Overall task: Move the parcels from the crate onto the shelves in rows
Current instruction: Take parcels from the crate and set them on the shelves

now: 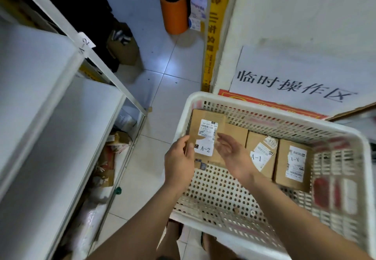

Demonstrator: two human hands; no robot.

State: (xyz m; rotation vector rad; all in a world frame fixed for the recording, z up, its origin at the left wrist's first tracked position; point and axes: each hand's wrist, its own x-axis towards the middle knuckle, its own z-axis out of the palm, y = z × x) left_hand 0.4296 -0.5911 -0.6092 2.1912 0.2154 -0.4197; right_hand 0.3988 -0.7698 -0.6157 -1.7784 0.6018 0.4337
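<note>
**K:** Checking from the left: shelves (50, 101) are on the left, white boards in tiers, with a tag reading A-2 (86, 43) on the upright post. The upper two boards look bare where I can see them; lower tiers hold bagged stuff, blurred.

**M:** And the hands?

**K:** Left hand (180, 158) pinches the near-left edge of the A-2 parcel (205, 129), thumb and fingers curled on it. Right hand (230, 151) is at the parcel's right side, fingers loosely spread. Looks like contact, but I can't tell if it's gripping.

**M:** Where's the parcel sitting?

**K:** Over the crate's (223, 105) far-left corner, apparently tipped up off the floor. Can't say if it's fully clear.

**M:** Advice for the lift?

**K:** I'd close the right hand on the opposite edge so both sides are held, then raise it straight over the rim before swinging left. Label faces up, so the A-2 match to the post tag is easy to confirm. Start the row at one end of that board, flush to the edge.

**M:** Rest of the crate?

**K:** Further right: a plain box just behind, then two parcels marked A-1 (261, 156) and (293, 162), side by side against the far wall. Different tier, I'd guess.
</note>
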